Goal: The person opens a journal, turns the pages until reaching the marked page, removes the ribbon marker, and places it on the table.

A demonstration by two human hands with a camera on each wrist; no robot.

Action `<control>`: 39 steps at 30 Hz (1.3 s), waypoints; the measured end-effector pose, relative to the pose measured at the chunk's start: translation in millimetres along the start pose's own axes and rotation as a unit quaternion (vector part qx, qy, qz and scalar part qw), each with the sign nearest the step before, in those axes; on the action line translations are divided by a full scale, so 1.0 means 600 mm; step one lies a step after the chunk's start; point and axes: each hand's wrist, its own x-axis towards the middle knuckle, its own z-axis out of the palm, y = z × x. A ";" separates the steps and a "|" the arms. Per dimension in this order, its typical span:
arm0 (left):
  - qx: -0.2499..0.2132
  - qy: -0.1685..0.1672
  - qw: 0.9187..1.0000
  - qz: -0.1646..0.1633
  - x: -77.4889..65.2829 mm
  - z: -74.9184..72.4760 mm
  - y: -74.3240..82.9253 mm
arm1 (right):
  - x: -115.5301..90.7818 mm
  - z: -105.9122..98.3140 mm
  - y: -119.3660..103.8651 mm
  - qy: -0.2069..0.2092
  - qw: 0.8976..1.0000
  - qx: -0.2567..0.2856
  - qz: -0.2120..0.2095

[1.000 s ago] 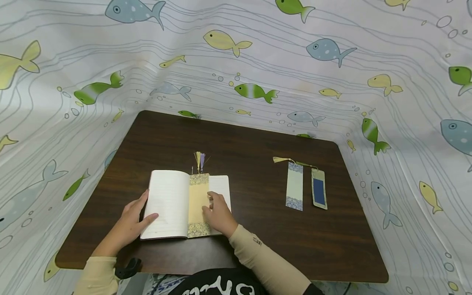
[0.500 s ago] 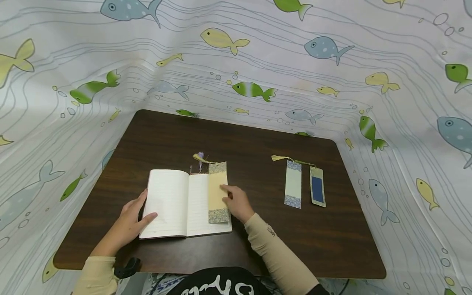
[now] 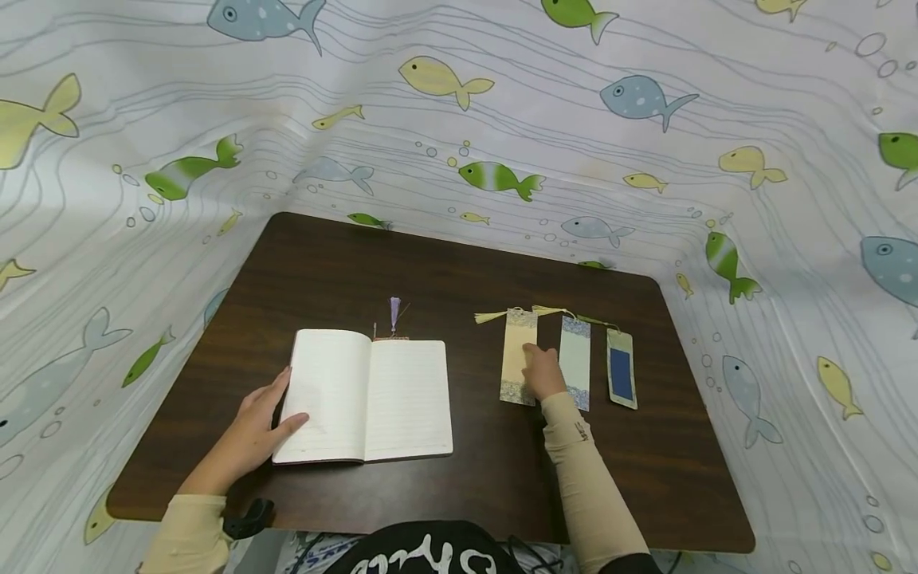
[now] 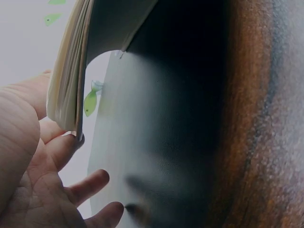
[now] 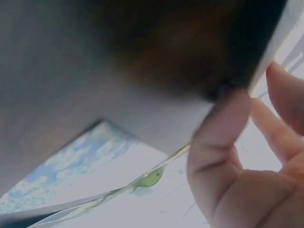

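On the brown table (image 3: 459,279) lies an open notebook (image 3: 409,399), its left edge gripped by the left hand (image 3: 251,430). Between notebook and pale bookmark (image 3: 574,351), the right hand (image 3: 543,371) pinches the yellow bookmark's (image 3: 515,351) right edge. A purple tassel (image 3: 394,311) lies beyond the notebook.

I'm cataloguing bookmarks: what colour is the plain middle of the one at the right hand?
Pale yellow; the bookmark shows best in the head view.

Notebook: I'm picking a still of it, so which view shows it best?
Head view: the notebook lies open, both pages visible. The left wrist view catches only page edges and some cover; the right wrist view, nothing recognisable.
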 end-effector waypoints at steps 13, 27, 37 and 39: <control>0.001 0.001 1.000 0.003 0.003 0.003 -0.005 | -0.016 0.009 -0.024 0.098 0.991 -0.070 -0.064; -0.003 -0.005 1.000 -0.007 0.000 0.002 -0.003 | -0.115 0.083 -0.139 -0.105 0.931 -0.138 -0.321; -0.002 -0.003 1.000 -0.003 -0.002 0.003 -0.003 | -0.129 0.102 -0.146 -0.013 0.909 -0.227 -0.350; -0.002 -0.006 1.000 0.001 -0.001 0.002 -0.003 | -0.129 0.104 -0.147 0.014 0.906 -0.233 -0.353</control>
